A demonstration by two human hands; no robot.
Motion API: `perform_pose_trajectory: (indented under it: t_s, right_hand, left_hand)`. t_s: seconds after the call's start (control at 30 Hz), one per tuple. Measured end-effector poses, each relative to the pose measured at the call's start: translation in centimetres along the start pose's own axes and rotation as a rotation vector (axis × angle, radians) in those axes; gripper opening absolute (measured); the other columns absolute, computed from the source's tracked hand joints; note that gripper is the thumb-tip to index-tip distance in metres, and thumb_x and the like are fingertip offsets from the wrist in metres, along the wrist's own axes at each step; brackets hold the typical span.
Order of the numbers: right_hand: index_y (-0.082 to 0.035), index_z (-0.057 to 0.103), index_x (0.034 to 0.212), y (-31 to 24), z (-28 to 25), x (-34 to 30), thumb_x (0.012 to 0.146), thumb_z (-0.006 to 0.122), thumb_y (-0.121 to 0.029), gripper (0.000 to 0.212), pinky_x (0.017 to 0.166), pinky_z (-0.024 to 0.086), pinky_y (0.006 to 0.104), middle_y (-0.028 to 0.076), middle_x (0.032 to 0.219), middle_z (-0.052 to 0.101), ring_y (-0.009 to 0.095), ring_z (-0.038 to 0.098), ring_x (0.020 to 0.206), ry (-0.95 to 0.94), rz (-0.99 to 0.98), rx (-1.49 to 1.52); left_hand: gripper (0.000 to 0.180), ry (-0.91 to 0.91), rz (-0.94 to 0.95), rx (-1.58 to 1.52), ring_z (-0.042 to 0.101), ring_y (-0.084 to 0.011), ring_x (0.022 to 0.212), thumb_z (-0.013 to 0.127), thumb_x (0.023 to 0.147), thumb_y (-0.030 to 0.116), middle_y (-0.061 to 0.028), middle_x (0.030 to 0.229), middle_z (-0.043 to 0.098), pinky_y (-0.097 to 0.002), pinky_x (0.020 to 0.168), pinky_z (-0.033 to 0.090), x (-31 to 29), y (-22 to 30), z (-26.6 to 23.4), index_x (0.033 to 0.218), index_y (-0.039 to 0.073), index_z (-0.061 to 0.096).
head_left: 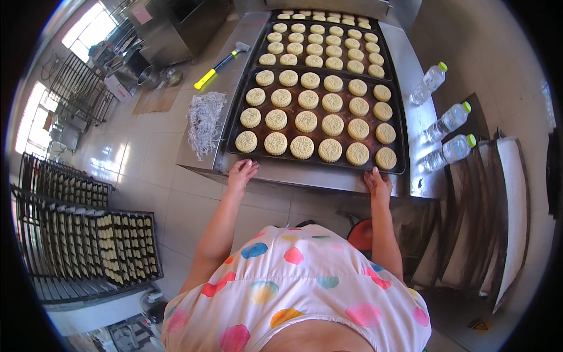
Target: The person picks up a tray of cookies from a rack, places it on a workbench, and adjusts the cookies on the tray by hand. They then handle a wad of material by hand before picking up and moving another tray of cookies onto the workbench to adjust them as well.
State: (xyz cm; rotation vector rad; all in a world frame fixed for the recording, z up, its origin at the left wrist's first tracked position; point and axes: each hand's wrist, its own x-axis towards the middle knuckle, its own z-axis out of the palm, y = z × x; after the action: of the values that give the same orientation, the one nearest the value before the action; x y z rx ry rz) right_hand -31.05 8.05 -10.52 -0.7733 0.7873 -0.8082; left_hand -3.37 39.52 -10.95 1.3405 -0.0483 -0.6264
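Note:
A dark baking tray point(281, 164) lies on the steel surface in front of me, with rows of round, pale, pattern-stamped pastries point(302, 148) on it. My left hand point(240, 175) is at the tray's near left edge, its fingers slightly apart and nothing in them. At the near right corner, my right hand point(379, 185) has its fingertips on the rim; their undersides are hidden. Another tray of the same pastries point(315, 49) lies directly beyond, and more pastries show behind it.
Left of the tray are a yellow-handled scraper point(221, 66) and a shredded grey-white cloth point(205, 122). Clear bottles with green caps point(450, 151) stand along the right edge. Loaded tray racks point(126, 246) are at lower left. Stacked boards or sheets point(498, 211) lean at right.

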Motion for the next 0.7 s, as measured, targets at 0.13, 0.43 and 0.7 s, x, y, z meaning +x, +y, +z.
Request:
perform_pose_trajectory:
  t_s: [0.13,0.43,0.7]
  right_hand:
    - [-0.003,0.05,0.099,-0.2,0.1,0.3,0.082,0.062,-0.01,0.022,0.071,0.053,0.0328,0.005,0.086,0.06,0.02,0.063,0.078,-0.003,0.022,0.009]
    - [-0.005,0.051,0.094,-0.2,0.3,0.2,0.083,0.062,-0.013,0.018,0.061,0.054,0.031,0.006,0.082,0.06,0.019,0.063,0.07,0.023,0.016,-0.048]
    - [-0.004,0.051,0.089,0.1,0.9,0.1,0.082,0.064,-0.022,0.023,0.058,0.054,0.0295,0.01,0.082,0.063,0.02,0.063,0.068,0.044,0.012,-0.091]
  left_hand:
    - [0.031,-0.029,0.099,0.07,0.056,-0.0219,0.102,0.053,0.089,0.013,-0.0175,0.111,0.054,-0.0294,0.086,0.047,-0.7,-0.7,0.0,0.114,-0.003,0.043]
    - [0.047,-0.049,0.651,1.144,0.047,-0.0301,0.111,0.061,0.077,0.013,-0.0135,0.124,0.047,-0.0356,0.096,0.037,-4.4,-0.8,2.6,0.121,0.005,0.044]
    - [0.045,-0.12,0.71,1.453,0.04,-0.0248,0.119,0.06,0.076,0.016,-0.0102,0.13,0.042,-0.034,0.096,0.038,-6.5,0.3,3.5,0.118,0.004,0.048]
